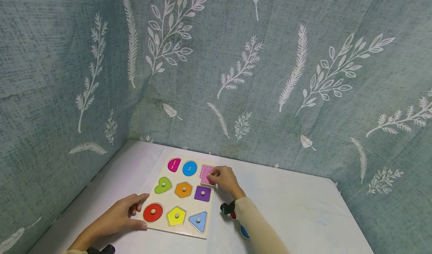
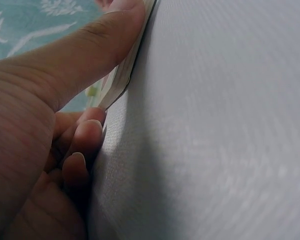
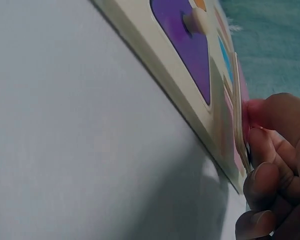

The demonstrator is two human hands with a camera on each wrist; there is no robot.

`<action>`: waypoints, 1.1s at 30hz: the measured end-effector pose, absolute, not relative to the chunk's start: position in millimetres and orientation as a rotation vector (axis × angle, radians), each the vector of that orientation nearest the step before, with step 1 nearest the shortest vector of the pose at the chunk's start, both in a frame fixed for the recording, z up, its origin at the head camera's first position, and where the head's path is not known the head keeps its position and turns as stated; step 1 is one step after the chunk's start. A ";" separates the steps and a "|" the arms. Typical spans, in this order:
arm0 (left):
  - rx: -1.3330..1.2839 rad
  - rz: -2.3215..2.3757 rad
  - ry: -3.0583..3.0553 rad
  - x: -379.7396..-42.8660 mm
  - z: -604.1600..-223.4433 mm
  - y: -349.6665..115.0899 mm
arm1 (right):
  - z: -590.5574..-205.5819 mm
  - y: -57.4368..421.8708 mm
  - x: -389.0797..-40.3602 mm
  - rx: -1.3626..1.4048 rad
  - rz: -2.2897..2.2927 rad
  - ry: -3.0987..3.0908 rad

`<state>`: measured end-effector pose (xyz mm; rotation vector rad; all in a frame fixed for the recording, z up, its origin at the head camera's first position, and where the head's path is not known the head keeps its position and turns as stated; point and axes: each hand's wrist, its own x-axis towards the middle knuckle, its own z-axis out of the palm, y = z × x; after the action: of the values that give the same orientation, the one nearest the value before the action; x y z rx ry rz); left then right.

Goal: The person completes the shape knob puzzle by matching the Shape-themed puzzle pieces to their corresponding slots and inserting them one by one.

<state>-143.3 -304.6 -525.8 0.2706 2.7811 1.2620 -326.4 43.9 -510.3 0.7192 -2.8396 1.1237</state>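
Note:
A wooden shape puzzle board [image 1: 158, 224] lies on the white table, bearing knobbed pieces such as a red circle [image 1: 148, 214], a green heart [image 1: 159, 188] and a purple piece [image 1: 199, 197]. My right hand [image 1: 227, 179] pinches a pink square piece [image 3: 244, 95] over the pink recess at the board's upper right. In the right wrist view the piece stands tilted, slightly off the board. My left hand [image 1: 116, 214] holds the board's near left corner, thumb on the near edge and index finger at the left edge; its other fingers curl beside the board.
The magenta half-round recess [image 1: 173, 165] and blue round recess [image 1: 189, 168] show printed words and no knobs. A blue piece [image 1: 244, 232] and something red [image 1: 233, 216] lie partly hidden by my right sleeve. Leaf-patterned cloth walls [image 1: 216, 77] stand behind and left of the table.

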 end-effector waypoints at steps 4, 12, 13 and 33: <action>0.317 1.271 2.786 -143.3 -525.4 -305.1 | -511.5 37.5 -326.3 0.709 1.129 -2.872; 0.338 1.292 2.782 -140.5 -525.6 -306.9 | -514.1 28.9 -331.1 0.643 1.151 -2.884; 0.333 1.291 2.784 -140.7 -525.7 -307.0 | -513.6 27.7 -332.1 0.640 1.158 -2.879; 0.286 1.278 2.787 -141.5 -525.2 -304.7 | -504.6 21.9 -341.5 0.605 0.957 -2.927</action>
<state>-141.5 -304.7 -525.2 0.2862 2.7873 1.2783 -341.5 21.9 -504.6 0.6050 -2.9275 0.9572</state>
